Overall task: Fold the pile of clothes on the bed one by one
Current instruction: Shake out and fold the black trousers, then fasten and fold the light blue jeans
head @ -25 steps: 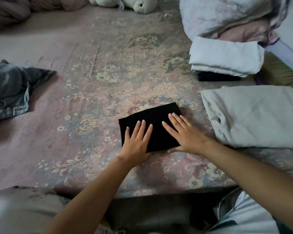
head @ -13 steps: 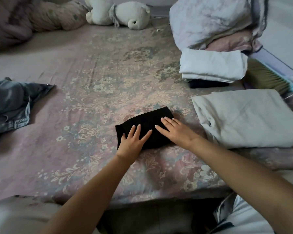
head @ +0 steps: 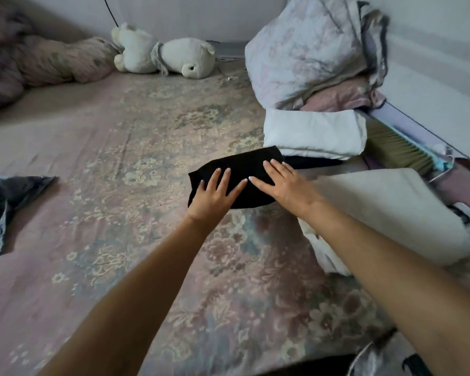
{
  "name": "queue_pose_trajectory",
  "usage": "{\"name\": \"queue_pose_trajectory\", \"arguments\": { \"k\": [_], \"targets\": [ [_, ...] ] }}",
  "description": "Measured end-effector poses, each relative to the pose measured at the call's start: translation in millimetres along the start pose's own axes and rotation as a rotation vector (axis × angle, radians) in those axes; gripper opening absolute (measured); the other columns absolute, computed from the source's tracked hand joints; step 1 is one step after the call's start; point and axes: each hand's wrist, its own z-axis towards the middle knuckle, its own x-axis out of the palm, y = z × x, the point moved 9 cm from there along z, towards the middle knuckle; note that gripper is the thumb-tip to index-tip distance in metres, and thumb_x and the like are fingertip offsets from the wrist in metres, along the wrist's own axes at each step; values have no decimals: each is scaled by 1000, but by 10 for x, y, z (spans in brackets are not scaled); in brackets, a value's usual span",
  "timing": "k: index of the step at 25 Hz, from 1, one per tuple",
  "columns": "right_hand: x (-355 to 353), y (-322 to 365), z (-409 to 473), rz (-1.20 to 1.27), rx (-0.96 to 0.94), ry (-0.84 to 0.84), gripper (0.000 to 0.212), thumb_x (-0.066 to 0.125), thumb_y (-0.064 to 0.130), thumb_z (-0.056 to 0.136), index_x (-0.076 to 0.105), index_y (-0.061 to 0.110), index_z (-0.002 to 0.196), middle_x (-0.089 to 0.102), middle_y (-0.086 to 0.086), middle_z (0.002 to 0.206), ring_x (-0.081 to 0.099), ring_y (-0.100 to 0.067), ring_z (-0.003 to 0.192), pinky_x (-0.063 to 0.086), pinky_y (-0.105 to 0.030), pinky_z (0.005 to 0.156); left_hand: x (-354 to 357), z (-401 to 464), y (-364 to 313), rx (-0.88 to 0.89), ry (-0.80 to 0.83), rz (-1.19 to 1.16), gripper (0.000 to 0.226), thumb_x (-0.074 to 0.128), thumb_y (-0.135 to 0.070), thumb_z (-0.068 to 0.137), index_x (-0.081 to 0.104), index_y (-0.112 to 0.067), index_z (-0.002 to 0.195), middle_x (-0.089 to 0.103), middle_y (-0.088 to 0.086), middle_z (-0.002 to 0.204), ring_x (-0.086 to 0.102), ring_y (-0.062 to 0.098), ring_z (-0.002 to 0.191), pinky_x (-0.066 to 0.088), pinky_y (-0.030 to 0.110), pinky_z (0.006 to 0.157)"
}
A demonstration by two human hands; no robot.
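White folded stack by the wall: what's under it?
Under the white stack a dark garment's edge pokes out along the bottom. The stack hides the rest, so its type and size can't be told.

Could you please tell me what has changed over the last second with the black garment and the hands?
Both hands, left hand and right hand, slid the folded black garment away from the person and to the right, up to the folded white stack. Nothing was grasped or released: both palms stay flat on it. The denim piece stays unfolded.
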Motion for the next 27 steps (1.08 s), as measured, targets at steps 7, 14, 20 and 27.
{"name": "queue_pose_trajectory", "arguments": {
  "k": [7, 14, 20, 27],
  "targets": [
    [968, -22, 209, 203, 141, 481, 83, 49, 4, 93, -3, 33, 151, -6, -13, 159, 2, -29, 147, 14, -43, 116, 950, 497, -57, 21, 286, -33, 78, 56, -25, 92, 6, -28, 152, 13, 17, 157, 19, 31, 144, 27, 48, 112],
    [1037, 175, 67, 524, 319, 783, 78, 41, 37, 98, -19, 33, 148, -31, -8, 153, -26, -27, 142, -10, -54, 113, 1235, 116, 88, 13, 430, -465, 72, 31, -50, 92, -4, -28, 151, -12, 1, 159, -11, 16, 146, -3, 37, 118],
    [302, 1704, 449, 640, -31, 483, 73, 3, 69, 87, -14, 33, 148, -25, -2, 156, -30, -16, 139, -16, -51, 113, 1400, -1590, 1243, -402, 260, -428, 77, 7, -68, 91, 44, -22, 141, 46, 9, 144, 46, 31, 130, 25, 42, 111],
    [-165, 3168, 1556, 592, 5, 418, 62, 12, 57, 97, -9, 34, 150, -13, -2, 159, -14, -20, 146, -4, -57, 113, 1469, -3323, 2373, -731, 356, -348, 97, -8, -76, 81, 36, -18, 145, 34, 18, 149, 33, 35, 138, 6, 46, 114]
  ]
}}
